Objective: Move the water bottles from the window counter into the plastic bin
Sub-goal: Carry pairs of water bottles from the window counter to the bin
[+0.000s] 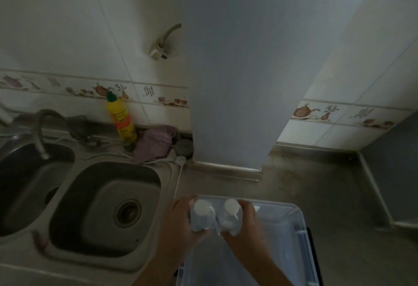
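Two water bottles, left bottle [202, 216] and right bottle [230, 215], clear plastic with white caps, upright, side by side and touching or nearly so, held over the far left corner of the plastic bin [291, 236]. Whether their bases rest on the bin floor yet, cannot tell; lower parts hidden by fingers and blur. Handling, judged: small filled bottles, moderate weight, thin walls that give a little under squeeze, smooth and a bit slippery, not fragile. Best hold is round the body mid-height, not the cap. Left hand [181, 222] wraps the left bottle from its outer side, fingers curled round the body, cap sticking out above. Right hand [247, 223] does the same on the right bottle, fingers curled round its outer side. Both hands narrow, closed on their bottles, no free fingers seen. Bin is translucent, pale, sits on the surface [328, 190] at its near edge, right of the sink [106, 209]; looks to hold nothing else in the visible part, though the near end is cut off by the frame. Outward: double steel sink at left with tap [41, 127], yellow detergent bottle [121, 118] and purple cloth [153, 142] along the back edge by the tiled wall, grey-white column [237, 71] rising behind the bin. Window counter not identifiable here.
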